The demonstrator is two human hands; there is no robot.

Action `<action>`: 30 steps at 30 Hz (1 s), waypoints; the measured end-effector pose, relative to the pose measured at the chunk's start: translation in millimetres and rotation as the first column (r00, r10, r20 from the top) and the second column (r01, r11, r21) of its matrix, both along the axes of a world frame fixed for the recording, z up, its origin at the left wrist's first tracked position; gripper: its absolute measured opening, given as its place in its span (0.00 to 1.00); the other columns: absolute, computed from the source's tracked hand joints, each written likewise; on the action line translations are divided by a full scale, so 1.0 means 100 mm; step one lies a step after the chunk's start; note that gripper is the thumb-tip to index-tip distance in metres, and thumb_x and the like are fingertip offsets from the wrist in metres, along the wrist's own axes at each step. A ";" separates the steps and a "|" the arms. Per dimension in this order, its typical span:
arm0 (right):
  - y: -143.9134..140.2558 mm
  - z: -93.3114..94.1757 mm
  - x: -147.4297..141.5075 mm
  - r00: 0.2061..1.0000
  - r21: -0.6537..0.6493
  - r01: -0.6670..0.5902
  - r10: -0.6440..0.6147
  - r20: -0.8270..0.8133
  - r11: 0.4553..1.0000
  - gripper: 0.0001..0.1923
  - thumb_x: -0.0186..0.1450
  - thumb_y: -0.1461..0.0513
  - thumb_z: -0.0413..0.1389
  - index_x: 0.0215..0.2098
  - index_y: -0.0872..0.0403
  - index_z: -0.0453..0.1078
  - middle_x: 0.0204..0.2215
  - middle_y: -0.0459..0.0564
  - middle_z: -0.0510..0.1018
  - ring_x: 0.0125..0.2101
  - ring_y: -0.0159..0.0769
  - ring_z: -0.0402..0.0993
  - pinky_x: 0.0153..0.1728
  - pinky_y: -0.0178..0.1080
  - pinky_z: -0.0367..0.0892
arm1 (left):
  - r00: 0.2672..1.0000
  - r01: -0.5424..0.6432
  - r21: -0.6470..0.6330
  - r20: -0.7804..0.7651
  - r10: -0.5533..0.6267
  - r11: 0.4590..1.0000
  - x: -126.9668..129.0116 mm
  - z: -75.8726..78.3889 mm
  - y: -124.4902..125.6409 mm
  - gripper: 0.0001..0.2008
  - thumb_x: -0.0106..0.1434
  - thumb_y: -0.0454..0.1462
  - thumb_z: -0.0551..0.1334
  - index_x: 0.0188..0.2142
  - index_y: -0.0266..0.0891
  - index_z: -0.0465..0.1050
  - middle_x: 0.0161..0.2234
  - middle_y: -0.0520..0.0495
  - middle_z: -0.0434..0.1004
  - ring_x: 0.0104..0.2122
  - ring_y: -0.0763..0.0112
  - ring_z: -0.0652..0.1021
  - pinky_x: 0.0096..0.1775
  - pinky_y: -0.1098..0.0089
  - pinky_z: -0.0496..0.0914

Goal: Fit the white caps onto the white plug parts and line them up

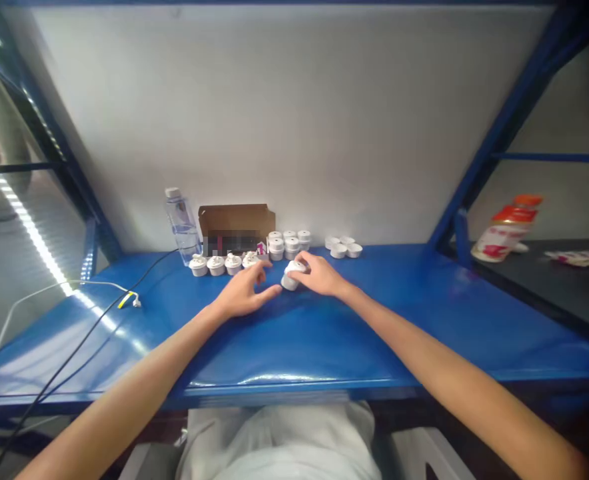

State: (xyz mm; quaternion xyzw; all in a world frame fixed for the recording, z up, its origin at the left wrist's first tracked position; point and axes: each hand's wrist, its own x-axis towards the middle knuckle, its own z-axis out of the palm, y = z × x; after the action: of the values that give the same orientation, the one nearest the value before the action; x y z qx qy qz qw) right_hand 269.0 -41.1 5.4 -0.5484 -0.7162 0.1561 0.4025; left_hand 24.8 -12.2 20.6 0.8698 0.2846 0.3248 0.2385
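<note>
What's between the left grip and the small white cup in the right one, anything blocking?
Nothing visible. The left grip has its thumb right beside the small white cup in the right grip; contact unclear. The front row of white cups sits beyond the left grip, off that line.

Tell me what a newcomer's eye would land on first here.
Probably the glossy blue table spanning the picture. Near its middle, the right hand grips a white cup, with the left hand open close beside it. Next, likely the orange-capped bottle at the right, bright against duller surroundings.
</note>
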 end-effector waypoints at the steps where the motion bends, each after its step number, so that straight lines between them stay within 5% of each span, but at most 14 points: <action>1: -0.03 0.01 -0.08 0.993 -0.070 -0.061 0.054 -0.100 0.996 0.13 0.61 0.51 0.59 0.35 0.51 0.69 0.30 0.45 0.77 0.29 0.37 0.74 0.32 0.38 0.68 | 0.997 0.071 0.005 -0.026 -0.071 0.997 0.03 0.00 -0.07 0.25 0.58 0.48 0.68 0.53 0.44 0.69 0.37 0.46 0.76 0.36 0.60 0.75 0.41 0.66 0.65; 5: -0.11 0.01 -0.28 0.884 -0.235 -0.248 0.120 -0.451 0.940 0.19 0.67 0.45 0.51 0.30 0.51 0.67 0.19 0.43 0.73 0.21 0.34 0.70 0.22 0.35 0.64 | 0.994 0.091 -0.002 -0.055 -0.091 0.996 0.11 0.00 -0.24 0.23 0.64 0.46 0.62 0.57 0.44 0.66 0.40 0.43 0.76 0.39 0.57 0.76 0.43 0.64 0.67; 10: -0.13 -0.01 -0.33 0.741 -0.363 -0.344 0.013 -0.671 0.866 0.28 0.65 0.38 0.53 0.25 0.53 0.65 0.13 0.42 0.63 0.14 0.28 0.56 0.14 0.32 0.50 | 0.994 0.092 0.209 -0.076 -0.078 0.974 0.14 0.02 -0.24 0.14 0.66 0.43 0.60 0.48 0.40 0.70 0.46 0.36 0.73 0.48 0.51 0.74 0.54 0.56 0.65; 13: -0.15 -0.02 -0.35 0.612 -0.344 -0.466 0.016 -0.791 0.815 0.26 0.62 0.40 0.57 0.31 0.54 0.68 0.19 0.44 0.69 0.19 0.29 0.64 0.18 0.33 0.61 | 0.997 0.057 0.186 -0.055 -0.048 0.981 0.13 0.04 -0.22 0.14 0.66 0.45 0.60 0.46 0.40 0.69 0.42 0.38 0.73 0.43 0.54 0.75 0.49 0.58 0.67; 15: -0.18 -0.01 -0.37 0.604 -0.292 -0.498 0.085 -0.792 0.816 0.25 0.62 0.41 0.58 0.37 0.54 0.70 0.26 0.47 0.75 0.25 0.34 0.71 0.27 0.38 0.69 | 0.999 -0.015 0.088 0.046 0.011 0.996 0.13 0.03 -0.20 0.15 0.66 0.48 0.61 0.44 0.40 0.67 0.36 0.42 0.73 0.37 0.59 0.75 0.43 0.62 0.68; 17: -0.20 0.02 -0.38 0.688 -0.168 -0.447 0.217 -0.693 0.879 0.23 0.60 0.45 0.63 0.43 0.52 0.69 0.33 0.49 0.76 0.33 0.38 0.75 0.35 0.42 0.72 | 0.976 -0.086 -0.095 0.191 0.103 0.992 0.15 0.01 -0.17 0.16 0.66 0.51 0.59 0.40 0.41 0.65 0.29 0.48 0.70 0.29 0.66 0.73 0.34 0.67 0.67; 19: -0.21 0.06 -0.35 0.843 0.056 -0.335 0.326 -0.428 0.941 0.18 0.58 0.54 0.66 0.43 0.51 0.68 0.40 0.50 0.75 0.41 0.42 0.74 0.44 0.45 0.71 | 0.936 -0.066 -0.365 0.299 0.184 0.928 0.16 -0.01 -0.12 0.20 0.66 0.56 0.57 0.35 0.42 0.62 0.22 0.53 0.63 0.20 0.73 0.66 0.25 0.71 0.60; 21: -0.18 0.09 -0.25 0.962 0.275 -0.221 0.256 -0.098 0.936 0.11 0.59 0.62 0.63 0.38 0.51 0.68 0.42 0.52 0.74 0.46 0.45 0.72 0.49 0.47 0.67 | 0.909 0.037 -0.612 0.349 0.228 0.790 0.16 -0.03 -0.06 0.24 0.64 0.60 0.56 0.32 0.41 0.61 0.18 0.58 0.54 0.15 0.79 0.57 0.20 0.74 0.52; 23: -0.12 0.10 -0.08 0.993 0.380 -0.094 0.060 0.100 0.920 0.10 0.60 0.65 0.59 0.39 0.51 0.68 0.43 0.54 0.73 0.47 0.47 0.71 0.51 0.47 0.66 | 0.885 0.136 -0.726 0.395 0.247 0.674 0.14 -0.02 0.00 0.24 0.62 0.59 0.59 0.31 0.40 0.62 0.17 0.59 0.51 0.14 0.81 0.54 0.18 0.75 0.48; 26: -0.01 0.03 0.25 0.961 0.330 0.145 -0.212 0.178 0.933 0.18 0.59 0.62 0.60 0.49 0.50 0.67 0.44 0.53 0.74 0.44 0.46 0.72 0.46 0.44 0.67 | 0.840 0.182 -0.749 0.456 0.296 0.637 0.08 0.03 0.07 0.16 0.60 0.49 0.63 0.34 0.38 0.67 0.21 0.53 0.65 0.18 0.77 0.65 0.21 0.75 0.60; 30: 0.10 -0.13 0.58 0.880 0.105 0.374 -0.388 0.275 0.922 0.16 0.59 0.53 0.60 0.41 0.51 0.67 0.35 0.50 0.76 0.35 0.42 0.72 0.35 0.40 0.64 | 0.839 0.227 -0.770 0.465 0.282 0.596 0.01 0.09 0.11 0.13 0.56 0.40 0.63 0.39 0.35 0.70 0.35 0.43 0.78 0.30 0.68 0.78 0.33 0.69 0.71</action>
State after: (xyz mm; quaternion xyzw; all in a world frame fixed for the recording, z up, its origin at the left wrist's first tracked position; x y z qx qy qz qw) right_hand 327.3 -31.0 -7.1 -0.6853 -0.6492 -0.0257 0.3289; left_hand 26.3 -1.2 29.3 0.5332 0.3338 0.3976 0.6680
